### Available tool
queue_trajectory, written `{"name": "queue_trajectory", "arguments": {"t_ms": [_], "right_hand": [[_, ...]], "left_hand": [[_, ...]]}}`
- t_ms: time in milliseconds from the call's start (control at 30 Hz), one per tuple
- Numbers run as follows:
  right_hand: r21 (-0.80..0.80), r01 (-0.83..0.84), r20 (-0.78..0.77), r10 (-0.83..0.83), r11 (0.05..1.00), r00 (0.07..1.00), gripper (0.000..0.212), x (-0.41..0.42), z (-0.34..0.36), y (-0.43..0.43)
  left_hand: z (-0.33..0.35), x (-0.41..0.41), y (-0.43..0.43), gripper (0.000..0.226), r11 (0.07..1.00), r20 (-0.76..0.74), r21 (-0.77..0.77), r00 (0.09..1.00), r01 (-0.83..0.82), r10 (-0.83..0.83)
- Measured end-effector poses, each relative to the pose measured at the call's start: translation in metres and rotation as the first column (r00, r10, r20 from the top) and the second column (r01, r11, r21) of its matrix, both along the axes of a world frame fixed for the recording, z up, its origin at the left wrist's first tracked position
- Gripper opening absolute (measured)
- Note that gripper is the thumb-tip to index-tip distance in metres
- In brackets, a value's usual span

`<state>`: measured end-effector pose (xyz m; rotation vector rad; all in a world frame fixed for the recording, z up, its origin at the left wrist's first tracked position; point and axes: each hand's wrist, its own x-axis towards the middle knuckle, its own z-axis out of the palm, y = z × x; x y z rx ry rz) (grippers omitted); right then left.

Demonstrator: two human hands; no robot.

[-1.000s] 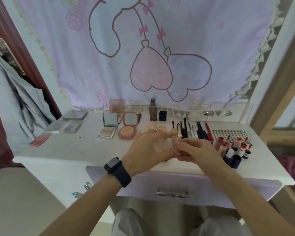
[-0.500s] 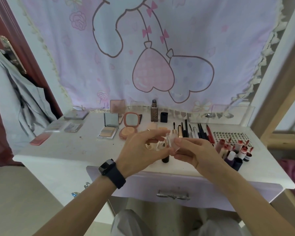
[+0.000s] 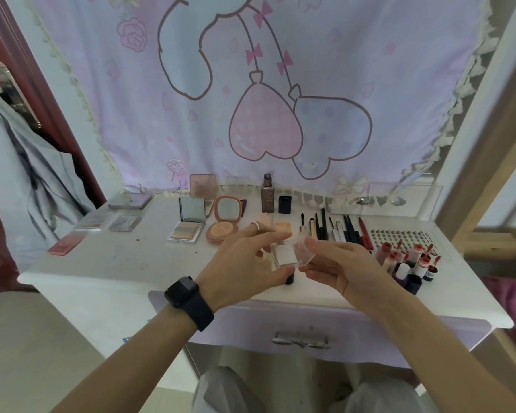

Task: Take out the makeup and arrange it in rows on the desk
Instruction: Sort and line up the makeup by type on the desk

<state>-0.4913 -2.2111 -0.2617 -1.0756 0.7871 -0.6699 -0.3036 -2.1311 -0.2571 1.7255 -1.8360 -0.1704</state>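
One head-worn view looks forward and down, close over the desk [image 3: 116, 263], toward the curtain [image 3: 370, 70].

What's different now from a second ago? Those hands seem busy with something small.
The small clear case has been opened: a second ago it looked shut between the hands, now its lid is swung up toward the right hand, which holds it. The left hand keeps hold of the case. The palettes, pencils and lipsticks on the desk lie as before.

Clr glossy plastic case [image 3: 289, 255], matt wht desk [image 3: 116, 263], cloth curtain [image 3: 355, 70]
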Motion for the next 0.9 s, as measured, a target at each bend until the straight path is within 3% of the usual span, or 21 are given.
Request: {"name": "queue_trajectory", "arguments": {"t_ms": [300, 533, 700, 833, 900], "right_hand": [[-0.008, -0.014, 0.044, 0.014, 1.000, 0.999, 0.052, 0.000, 0.003, -0.001], [0.024, -0.029, 0.083, 0.027, 0.999, 0.996, 0.050, 0.001, 0.007, 0.001], [-0.011, -0.045, 0.080, 0.046, 0.999, 0.996, 0.052, 0.009, 0.009, 0.002], [-0.110, -0.039, 0.064, 0.046, 0.993, 0.997, 0.053, 0.014, 0.020, 0.006], [-0.225, 0.042, 0.011, -0.040, 0.973, 0.999, 0.040, 0.011, 0.024, 0.005]], "left_hand": [[0.006, -0.008, -0.010, 0.056, 0.998, 0.199, -0.046, 0.979, -0.042, 0.051], [-0.001, -0.002, -0.006, 0.056, 0.986, 0.114, -0.164, 0.992, -0.041, 0.060], [0.005, 0.002, -0.002, 0.062, 0.980, 0.131, -0.193, 0.988, -0.057, 0.083], [0.013, 0.015, 0.007, 0.056, 0.966, 0.109, -0.241, 0.987, -0.090, 0.119], [0.019, 0.029, 0.015, 0.045, 0.943, 0.000, -0.287, 0.985, -0.166, 0.173]]}}
